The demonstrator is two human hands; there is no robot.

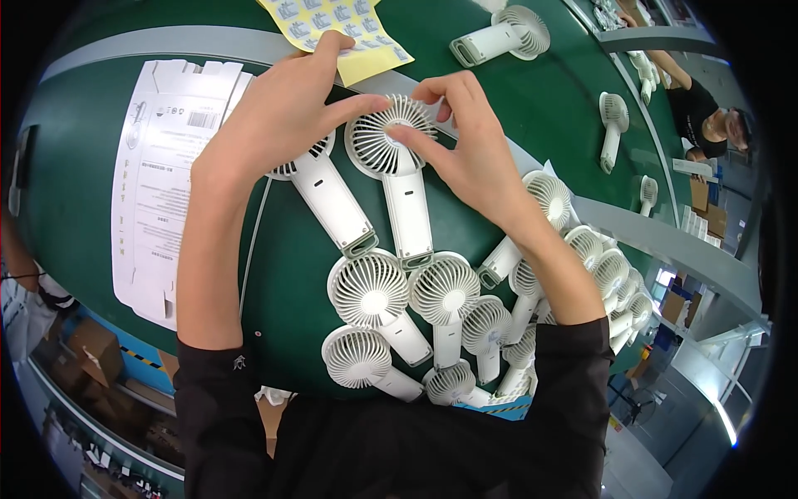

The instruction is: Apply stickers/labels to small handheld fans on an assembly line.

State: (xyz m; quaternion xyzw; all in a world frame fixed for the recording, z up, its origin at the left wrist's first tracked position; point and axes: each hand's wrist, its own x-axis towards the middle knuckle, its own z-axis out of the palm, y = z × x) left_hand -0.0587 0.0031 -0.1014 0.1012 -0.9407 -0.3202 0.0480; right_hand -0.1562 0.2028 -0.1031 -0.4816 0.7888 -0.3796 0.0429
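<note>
A white handheld fan (397,179) lies flat on the green belt (515,91), round grille up, handle pointing toward me. My left hand (283,116) rests over a second white fan (332,200) beside it, its thumb touching the left rim of the first fan's grille. My right hand (465,141) pinches at the grille's right side with thumb and fingers. A yellow sheet of small stickers (341,29) lies just beyond my left fingertips.
Several more white fans are heaped near the belt's front edge (416,316) and to the right (582,258). A flattened white carton (162,175) lies at the left. Other fans (503,37) lie farther along the belt. Another person (706,116) works at the far right.
</note>
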